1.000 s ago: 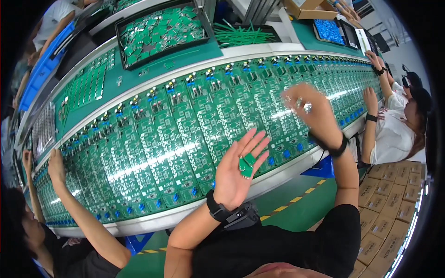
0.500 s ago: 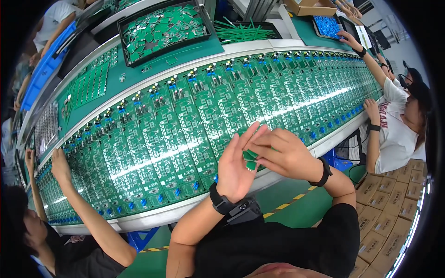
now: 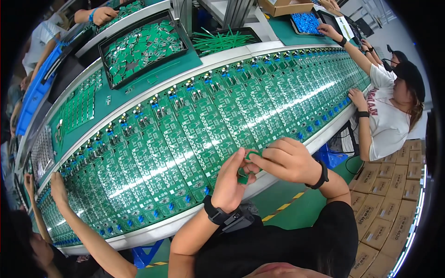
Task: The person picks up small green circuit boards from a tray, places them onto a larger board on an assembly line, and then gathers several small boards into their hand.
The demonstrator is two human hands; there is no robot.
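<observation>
head view: left grip (image 3: 228, 183) and right grip (image 3: 288, 161) pinch green board (image 3: 252, 153), seemingly at fingertips

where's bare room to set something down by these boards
Green mat shows bare left of the blue parts, beyond the silver rail. A smaller patch sits between the right edge of the black tray and that rail. This side is crowded: circuit boards lie side by side.

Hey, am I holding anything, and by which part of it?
The left hand and right hand seem to pinch one small green board by its edge; the left also holds another green board, its gripped part hidden.
</observation>
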